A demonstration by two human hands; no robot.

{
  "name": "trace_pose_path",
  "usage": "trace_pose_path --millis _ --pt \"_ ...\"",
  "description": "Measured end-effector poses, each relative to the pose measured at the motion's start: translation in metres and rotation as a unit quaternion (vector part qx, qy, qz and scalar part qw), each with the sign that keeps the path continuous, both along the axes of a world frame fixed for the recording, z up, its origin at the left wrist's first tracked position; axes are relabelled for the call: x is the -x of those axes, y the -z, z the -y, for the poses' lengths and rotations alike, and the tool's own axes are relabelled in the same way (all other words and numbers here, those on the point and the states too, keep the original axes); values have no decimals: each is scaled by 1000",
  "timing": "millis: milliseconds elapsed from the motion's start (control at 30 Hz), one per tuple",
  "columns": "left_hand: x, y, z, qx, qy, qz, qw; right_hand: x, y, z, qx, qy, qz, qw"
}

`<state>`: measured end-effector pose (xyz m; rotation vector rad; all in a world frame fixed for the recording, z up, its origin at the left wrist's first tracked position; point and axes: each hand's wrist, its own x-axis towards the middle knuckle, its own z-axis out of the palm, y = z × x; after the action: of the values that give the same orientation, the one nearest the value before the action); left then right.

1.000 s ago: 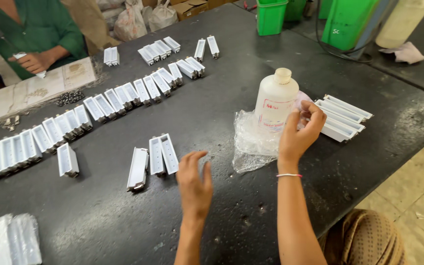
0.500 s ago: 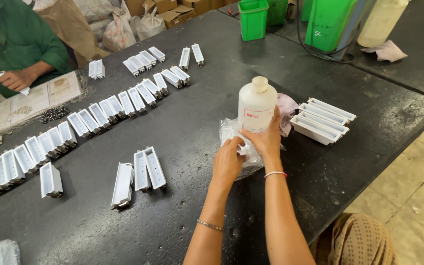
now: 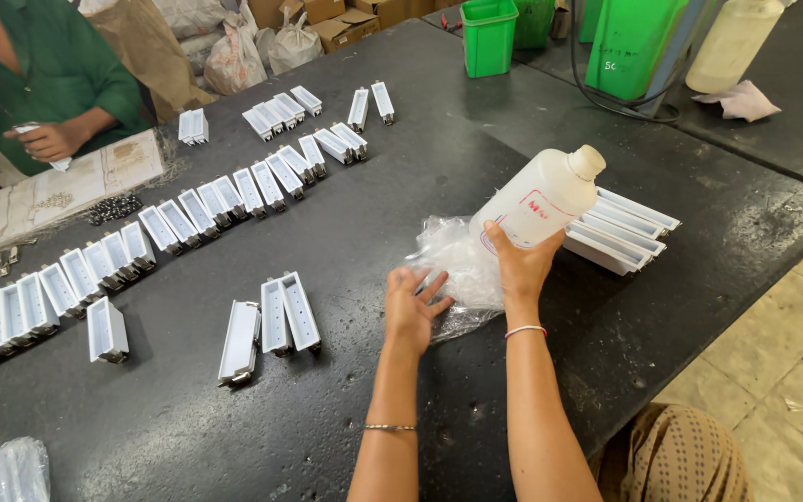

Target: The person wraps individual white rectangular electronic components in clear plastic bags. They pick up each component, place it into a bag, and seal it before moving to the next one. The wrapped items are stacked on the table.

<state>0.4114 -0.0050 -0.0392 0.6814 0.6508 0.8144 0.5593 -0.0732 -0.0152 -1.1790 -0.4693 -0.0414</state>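
I have the bottle [image 3: 539, 200] in my right hand [image 3: 518, 265], gripped round its base and lifted off the table [image 3: 439, 139], tilted so the capped neck points up and to the right. It hangs above the crumpled plastic bag [image 3: 457, 265] and just in front of the stack of white trays [image 3: 620, 228]. My left hand [image 3: 411, 307] lies flat and spread, holding nothing, fingertips touching the bag's near edge.

As I judge it, the step in hand is freeing the bottle from its wrapping, or readying it to pour. The next move calls for the left hand to keep the bag pinned, or to come up to the cap, while the right keeps the bottle steady.

Half a second ago the bottle stood upright on the bag with both hands close around it; now it is raised and tipped, and the left hand has dropped to the plastic.

Further out, three loose white housings [image 3: 271, 321] lie left of my hand, and long rows [image 3: 188, 218] of them run toward a person in green [image 3: 39, 84].
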Motion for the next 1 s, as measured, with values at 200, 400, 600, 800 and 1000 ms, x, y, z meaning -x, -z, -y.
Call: trace_pose_path --millis 200,400,600,800,1000 --pt "17 -17 7 90 -54 74 992 8 -5 1 149 16 89 985" --pt "60 -36 -5 24 -224 83 971 2 3 -8 240 56 95 965" --pt "156 -45 -3 -137 -249 -44 958 -13 24 -10 206 24 190 960" --pt "213 -47 19 -243 -373 -196 873 -22 20 -3 216 1 225 950" --pt "229 -63 30 -222 -400 -282 844 -17 18 3 168 111 207 957"
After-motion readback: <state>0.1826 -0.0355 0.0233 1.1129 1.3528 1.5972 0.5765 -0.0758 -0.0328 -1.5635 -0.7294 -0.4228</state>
